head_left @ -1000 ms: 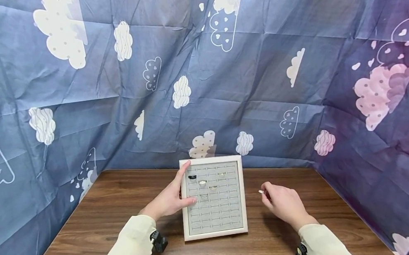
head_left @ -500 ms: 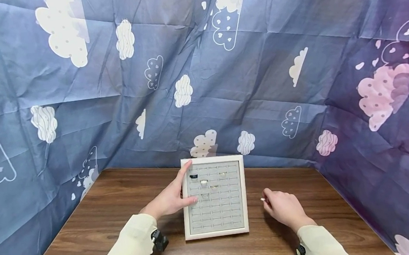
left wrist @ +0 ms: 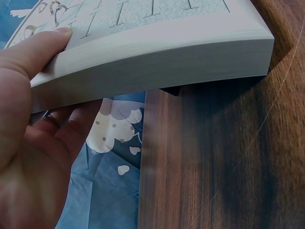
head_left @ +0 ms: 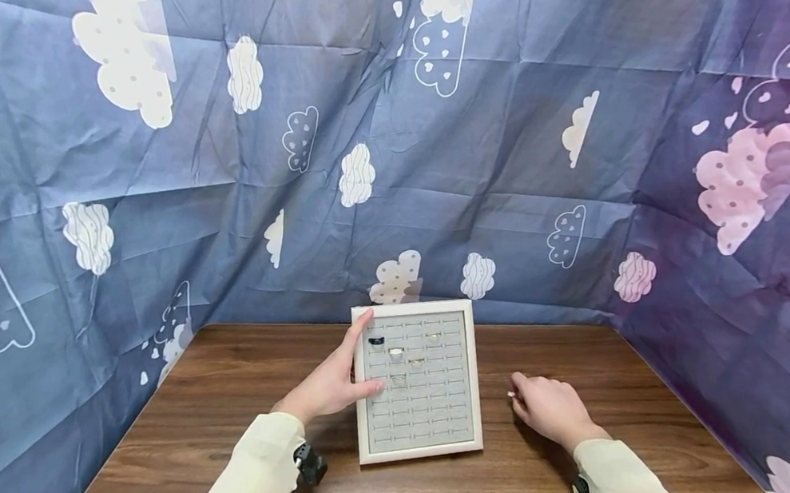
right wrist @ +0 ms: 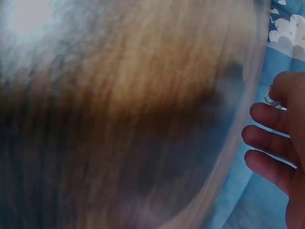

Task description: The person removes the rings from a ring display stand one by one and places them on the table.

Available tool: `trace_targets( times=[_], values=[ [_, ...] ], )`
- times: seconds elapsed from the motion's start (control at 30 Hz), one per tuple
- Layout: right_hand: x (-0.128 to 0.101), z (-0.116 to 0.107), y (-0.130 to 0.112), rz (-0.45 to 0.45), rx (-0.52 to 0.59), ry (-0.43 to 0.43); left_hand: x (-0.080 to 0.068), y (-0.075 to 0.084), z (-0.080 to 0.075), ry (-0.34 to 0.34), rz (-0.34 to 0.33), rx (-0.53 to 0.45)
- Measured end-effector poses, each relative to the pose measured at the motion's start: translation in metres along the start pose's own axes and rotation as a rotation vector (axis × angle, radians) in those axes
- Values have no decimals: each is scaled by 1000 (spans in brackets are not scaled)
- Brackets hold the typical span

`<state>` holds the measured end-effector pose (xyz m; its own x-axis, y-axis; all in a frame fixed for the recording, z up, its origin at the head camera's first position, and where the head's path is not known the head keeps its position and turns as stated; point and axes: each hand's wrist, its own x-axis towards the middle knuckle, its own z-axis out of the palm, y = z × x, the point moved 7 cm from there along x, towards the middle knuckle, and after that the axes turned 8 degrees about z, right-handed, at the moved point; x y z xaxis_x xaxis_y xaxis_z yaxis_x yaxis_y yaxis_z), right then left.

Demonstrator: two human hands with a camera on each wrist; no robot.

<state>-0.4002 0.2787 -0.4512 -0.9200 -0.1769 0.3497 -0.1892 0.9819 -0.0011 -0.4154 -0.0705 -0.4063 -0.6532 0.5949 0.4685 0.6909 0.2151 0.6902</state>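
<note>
A white-framed ring display board with rows of slits in grey padding stands tilted back on the table. Several rings sit in its upper half, among them a black ring, a broad pale ring and a thin ring. My left hand grips the board's left side, thumb on the front and the other fingers behind the frame. To the right of the board, my right hand pinches a small ring between thumb and forefinger, low over the table; most of that ring is hidden by the fingertips.
The brown wood-grain table carries the board near its middle. A blue cloth with cloud prints hangs behind the table and along its sides. A small black camera is strapped at the left wrist.
My right hand has moved down and slightly nearer to me with the ring pinched in it. The left hand keeps its hold on the board, and the head view has shifted slightly.
</note>
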Motion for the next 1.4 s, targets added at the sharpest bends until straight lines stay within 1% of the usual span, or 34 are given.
trace_targets(
  times=[0.13, 0.4, 0.6, 1.0, 1.2, 1.33, 1.4],
  values=[
    [-2, 4, 1, -2, -10, 0, 0, 0, 0, -4, -1, 1],
    [-5, 10, 1, -30, -38, 33, -1, 1, 0, -5, -3, 14],
    [-4, 18, 3, -27, -38, 2, -1, 1, 1, -6, -5, 29],
    [-6, 15, 3, -5, 2, 4, -1, 0, 1, -10, -15, 33],
    [-7, 16, 4, 14, 11, -31, -1, 1, 1, -9, -14, 30],
    [-7, 14, 5, 50, 40, -65, -2, 1, 1, -5, -17, 27],
    [-7, 12, 6, 70, 57, -63, -1, 1, 1, -5, -13, 25]
  ],
)
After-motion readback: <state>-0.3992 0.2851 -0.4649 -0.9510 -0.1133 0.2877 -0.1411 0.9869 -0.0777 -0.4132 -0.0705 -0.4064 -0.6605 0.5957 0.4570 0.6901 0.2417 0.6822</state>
